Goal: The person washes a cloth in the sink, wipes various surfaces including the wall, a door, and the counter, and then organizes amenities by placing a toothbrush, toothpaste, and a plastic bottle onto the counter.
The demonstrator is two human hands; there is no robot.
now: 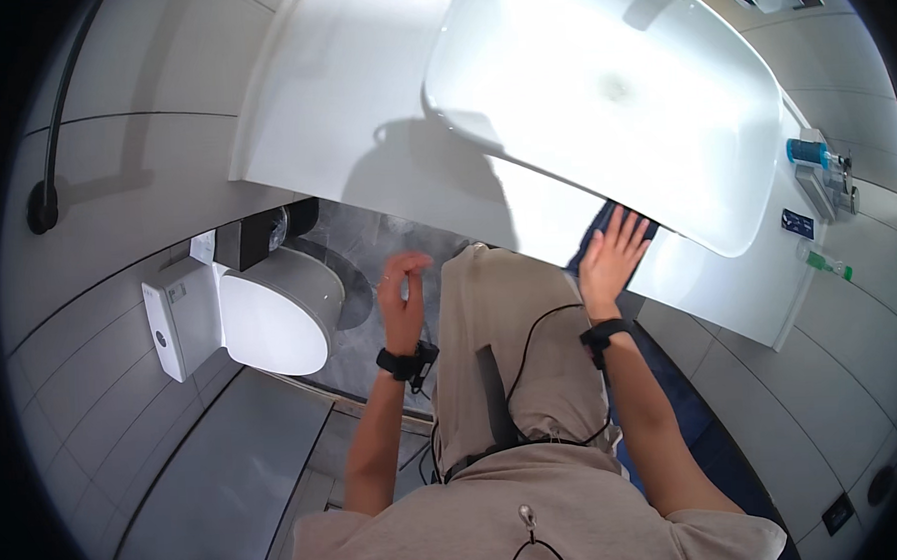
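My right hand (614,256) lies flat with its fingers spread on a dark blue cloth (591,236). It presses the cloth against the white countertop (543,219), close beside the rim of the white washbasin (775,108). Part of the cloth is hidden under the palm. My left hand (402,293) is in the air in front of the counter's edge, left of my legs. Its fingers are loosely bent and nothing shows in them. Each wrist wears a black strap, and the left one carries a small device (422,362).
A toilet (277,317) with its white lid down stands at my left. On the counter's right end are a blue-labelled bottle (807,152), a dark packet (798,224) and a clear bottle with a green label (823,260). A black cable (530,344) hangs across my trousers.
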